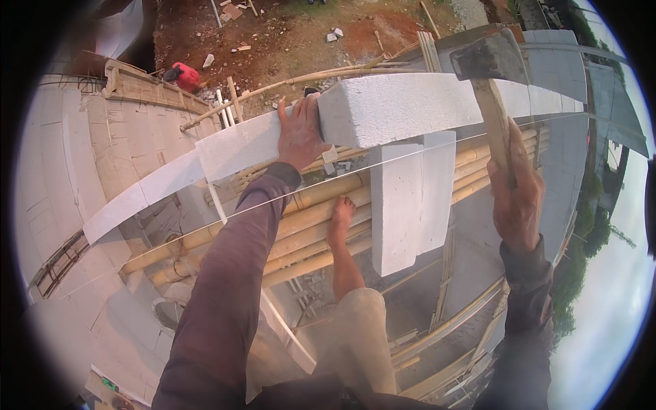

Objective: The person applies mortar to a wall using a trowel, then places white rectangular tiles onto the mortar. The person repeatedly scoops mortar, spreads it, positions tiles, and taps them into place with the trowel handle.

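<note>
My right hand (516,201) is wrapped round the wooden handle of a tool with a dark flat head (488,58), raised at the right. My left hand (297,137) grips the left end of a white block (393,102) lying on a long wall of white blocks (239,143). A thin string (335,171) runs along the wall. Below it, more white blocks (400,212) lie across bamboo poles (294,246), where my bare foot (342,219) rests.
A person in red (184,75) bends at the upper left, on dirt ground (266,41) with rubble. A walled level (55,164) with exposed rebar stretches at the left. A lower level with more poles (458,328) shows beneath; trees (594,219) stand at the right.
</note>
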Demonstrator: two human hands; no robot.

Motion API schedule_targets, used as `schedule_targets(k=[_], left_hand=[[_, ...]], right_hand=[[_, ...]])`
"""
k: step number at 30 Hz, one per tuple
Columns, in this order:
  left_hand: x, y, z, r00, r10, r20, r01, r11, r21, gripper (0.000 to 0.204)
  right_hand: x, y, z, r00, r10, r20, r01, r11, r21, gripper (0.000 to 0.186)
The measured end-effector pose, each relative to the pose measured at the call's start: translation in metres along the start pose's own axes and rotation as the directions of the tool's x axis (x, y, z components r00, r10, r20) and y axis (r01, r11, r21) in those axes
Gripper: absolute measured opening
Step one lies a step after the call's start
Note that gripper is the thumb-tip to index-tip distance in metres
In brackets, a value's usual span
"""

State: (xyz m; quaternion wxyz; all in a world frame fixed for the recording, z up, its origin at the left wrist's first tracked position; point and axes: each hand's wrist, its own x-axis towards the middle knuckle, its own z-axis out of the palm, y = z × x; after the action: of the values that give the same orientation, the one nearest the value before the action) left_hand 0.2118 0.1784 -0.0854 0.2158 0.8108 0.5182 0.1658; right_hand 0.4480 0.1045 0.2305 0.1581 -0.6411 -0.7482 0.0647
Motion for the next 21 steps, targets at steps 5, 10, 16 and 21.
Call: schedule_targets(k=[5, 10, 16, 21], left_hand=[[-0.002, -0.003, 0.0, 0.998, -0.011, 0.054, 0.011, 1.0, -0.001, 0.109], [-0.003, -0.007, 0.017, 0.98, 0.035, -0.196, -0.048, 0.997, -0.062, 0.093], [-0.004, -0.01, 0.023, 0.99, 0.002, -0.14, -0.014, 0.996, -0.086, 0.084], [-0.002, -0.007, 0.019, 0.984, 0.002, -0.18, -0.016, 0.997, -0.082, 0.08]], right_hand=[[0.098, -0.101, -0.006, 0.719, -0.18, 0.672, 0.371, 0.916, -0.152, 0.07], [0.122, -0.161, 0.037, 0.554, -0.502, 0.664, 0.701, 0.712, -0.047, 0.066], [0.127, -0.195, 0.062, 0.352, -0.014, 0.936, 0.737, 0.621, -0.268, 0.035], [0.126, -0.198, 0.063, 0.417, -0.234, 0.878, 0.788, 0.575, -0.22, 0.032]])
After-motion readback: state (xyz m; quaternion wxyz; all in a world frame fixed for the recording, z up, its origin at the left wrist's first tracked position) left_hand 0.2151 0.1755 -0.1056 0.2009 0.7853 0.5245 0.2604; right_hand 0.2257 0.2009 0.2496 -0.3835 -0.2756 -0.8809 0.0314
